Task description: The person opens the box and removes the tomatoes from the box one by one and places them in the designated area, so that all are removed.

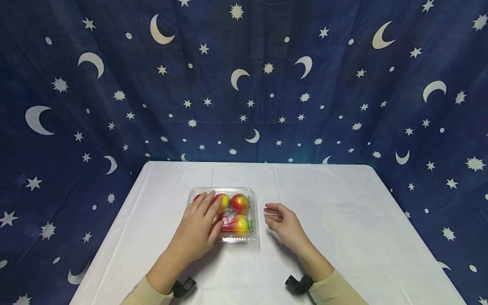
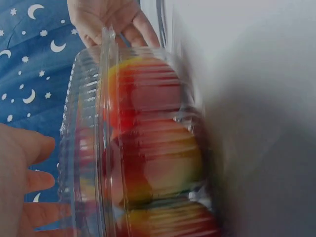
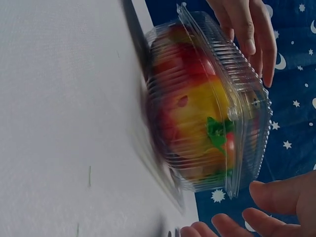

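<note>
A clear plastic clamshell box, its lid down, stands on the white table. Several round red-and-yellow fruits are packed inside, and a green leafy bit shows through one wall. My left hand is spread over the left part of the lid with fingers extended, hiding some of the fruit. In the left wrist view its fingertips are right at the lid's ridged edge. To the right of the box, my right hand hovers apart from it, fingers loosely bent with nothing in them.
White cloth covers the table, which continues on both sides of the box. A dark blue curtain with moons and stars hangs behind and around it. Black wrist mounts sit at the sleeve cuffs.
</note>
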Demonstrator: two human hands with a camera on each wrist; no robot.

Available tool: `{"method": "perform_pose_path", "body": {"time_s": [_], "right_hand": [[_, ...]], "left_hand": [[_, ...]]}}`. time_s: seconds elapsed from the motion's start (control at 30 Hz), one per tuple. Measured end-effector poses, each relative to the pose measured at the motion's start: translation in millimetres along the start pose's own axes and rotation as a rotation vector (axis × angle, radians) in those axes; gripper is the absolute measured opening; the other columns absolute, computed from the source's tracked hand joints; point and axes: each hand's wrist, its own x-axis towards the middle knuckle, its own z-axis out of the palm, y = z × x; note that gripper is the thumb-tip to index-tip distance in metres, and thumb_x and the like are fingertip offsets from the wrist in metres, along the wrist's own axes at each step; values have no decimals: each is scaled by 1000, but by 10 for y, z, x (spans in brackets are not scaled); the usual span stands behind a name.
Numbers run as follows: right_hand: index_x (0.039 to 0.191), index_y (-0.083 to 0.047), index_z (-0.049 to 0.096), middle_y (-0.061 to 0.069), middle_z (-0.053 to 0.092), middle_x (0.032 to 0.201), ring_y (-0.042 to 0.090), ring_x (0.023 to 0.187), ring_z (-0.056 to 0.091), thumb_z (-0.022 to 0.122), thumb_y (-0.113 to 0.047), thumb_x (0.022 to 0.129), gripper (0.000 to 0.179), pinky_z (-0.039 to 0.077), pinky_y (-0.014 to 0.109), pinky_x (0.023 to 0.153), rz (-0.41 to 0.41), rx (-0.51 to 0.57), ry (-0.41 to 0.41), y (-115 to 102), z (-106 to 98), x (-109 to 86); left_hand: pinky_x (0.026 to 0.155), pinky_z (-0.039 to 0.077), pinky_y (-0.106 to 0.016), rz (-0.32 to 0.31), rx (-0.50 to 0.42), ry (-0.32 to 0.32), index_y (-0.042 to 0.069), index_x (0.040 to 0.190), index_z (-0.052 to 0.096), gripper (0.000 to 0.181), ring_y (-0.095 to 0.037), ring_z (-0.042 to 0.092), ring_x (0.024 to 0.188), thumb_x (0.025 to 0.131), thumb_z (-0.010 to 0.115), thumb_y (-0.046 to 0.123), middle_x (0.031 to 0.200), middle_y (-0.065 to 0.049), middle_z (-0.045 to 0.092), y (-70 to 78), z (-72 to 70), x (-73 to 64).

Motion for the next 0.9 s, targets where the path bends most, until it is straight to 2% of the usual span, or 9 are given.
{"method": "perform_pose_path", "body": {"time_s": [0.17, 0.47, 0.67, 0.9], "right_hand": [[142, 4, 61, 26, 69, 138, 40, 120, 73, 68, 6, 97, 46, 66, 32, 86, 29, 70, -1, 5, 48, 18], [140, 6, 61, 24, 72, 128, 26, 102, 77, 69, 12, 93, 47, 68, 37, 83, 62, 157, 2, -4, 115, 31], [139, 7, 61, 24, 72, 123, 21, 95, 76, 67, 13, 92, 48, 68, 37, 80, 77, 166, -7, -21, 153, 17], [131, 4, 65, 21, 73, 116, 19, 88, 76, 73, 9, 90, 42, 67, 33, 74, 78, 170, 8, -28, 195, 10]], "left_hand": [[114, 48, -70, 20, 25, -6, 15, 156, 55, 65, -41, 52, 147, 97, 73, 36, 162, -15, 53, 51, 32, 6], [113, 47, -71, 84, 32, -12, 16, 161, 50, 74, -42, 52, 148, 96, 74, 42, 161, -15, 55, 143, 85, 29], [113, 47, -71, 114, 45, -29, 21, 160, 50, 74, -42, 51, 150, 96, 74, 48, 160, -13, 55, 201, 122, 34], [115, 46, -67, 150, 32, -28, 22, 159, 52, 74, -41, 52, 147, 95, 76, 50, 162, -13, 53, 263, 155, 39]]}}
